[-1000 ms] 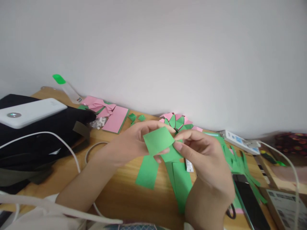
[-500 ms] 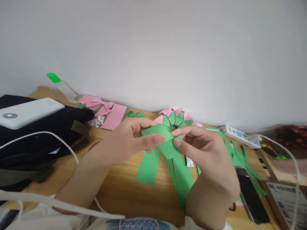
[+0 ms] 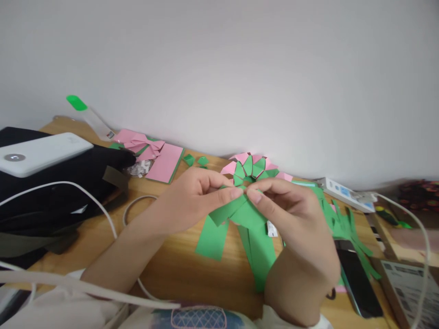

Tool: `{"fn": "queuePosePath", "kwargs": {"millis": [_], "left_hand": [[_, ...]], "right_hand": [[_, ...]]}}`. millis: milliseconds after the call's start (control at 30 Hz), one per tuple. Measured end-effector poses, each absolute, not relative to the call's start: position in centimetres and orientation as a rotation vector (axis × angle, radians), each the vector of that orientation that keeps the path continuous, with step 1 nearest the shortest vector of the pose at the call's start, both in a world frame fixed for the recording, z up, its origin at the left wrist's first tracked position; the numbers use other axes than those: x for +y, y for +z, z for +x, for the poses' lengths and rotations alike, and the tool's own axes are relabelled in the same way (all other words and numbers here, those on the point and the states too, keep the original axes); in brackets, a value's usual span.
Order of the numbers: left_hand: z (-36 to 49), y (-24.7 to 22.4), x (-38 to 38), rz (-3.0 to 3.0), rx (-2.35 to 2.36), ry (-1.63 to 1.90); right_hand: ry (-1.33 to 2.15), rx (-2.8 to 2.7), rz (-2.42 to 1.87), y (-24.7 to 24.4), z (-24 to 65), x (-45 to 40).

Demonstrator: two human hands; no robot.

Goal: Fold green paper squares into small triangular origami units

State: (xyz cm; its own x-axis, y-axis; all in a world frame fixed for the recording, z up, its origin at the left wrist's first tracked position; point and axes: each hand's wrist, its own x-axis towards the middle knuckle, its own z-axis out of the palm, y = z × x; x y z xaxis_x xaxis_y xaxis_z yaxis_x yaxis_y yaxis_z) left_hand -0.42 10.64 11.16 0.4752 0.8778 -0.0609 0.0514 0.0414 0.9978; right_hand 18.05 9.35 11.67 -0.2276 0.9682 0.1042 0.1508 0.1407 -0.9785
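A folded green paper piece (image 3: pixel 249 214) is held up over the wooden table by both hands. My left hand (image 3: pixel 209 194) pinches its upper edge from the left, thumb on the near side. From the right, my right hand (image 3: pixel 277 201) pinches the same edge, and the two thumb tips almost meet. The paper slants down to both sides from there. Below lie a flat green strip (image 3: pixel 211 240) and longer green strips (image 3: pixel 259 256) beside my right wrist. Just behind the hands sits a ring of folded pink and green paper (image 3: pixel 252 165).
Pink sheets (image 3: pixel 166 162) and small green pieces lie at the back left. At left, a white power bank (image 3: pixel 44 153) rests on a black bag (image 3: pixel 92 183). A phone (image 3: pixel 358 278), green scraps and a power strip (image 3: pixel 346 194) are at right. White cables cross the front.
The green paper has tilted and now slants down on both sides. My fingertips have come closer together at its top edge. The view has shifted slightly.
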Motion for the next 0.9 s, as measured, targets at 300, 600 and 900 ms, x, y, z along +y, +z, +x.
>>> {"fn": "queuePosePath", "kwargs": {"millis": [300,600,900], "left_hand": [[-0.36,10.61,10.72,1.348,0.889,0.739],[0.36,10.95,10.38,1.218,1.01,1.144],[0.08,11.23,10.09,1.328,0.941,0.985]], "right_hand": [[1.102,-1.552,-1.193,11.48,18.07,9.34],[1.093,-1.551,-1.2,11.94,18.54,9.32],[1.114,-1.457,-1.117,11.56,18.22,9.16]]}}
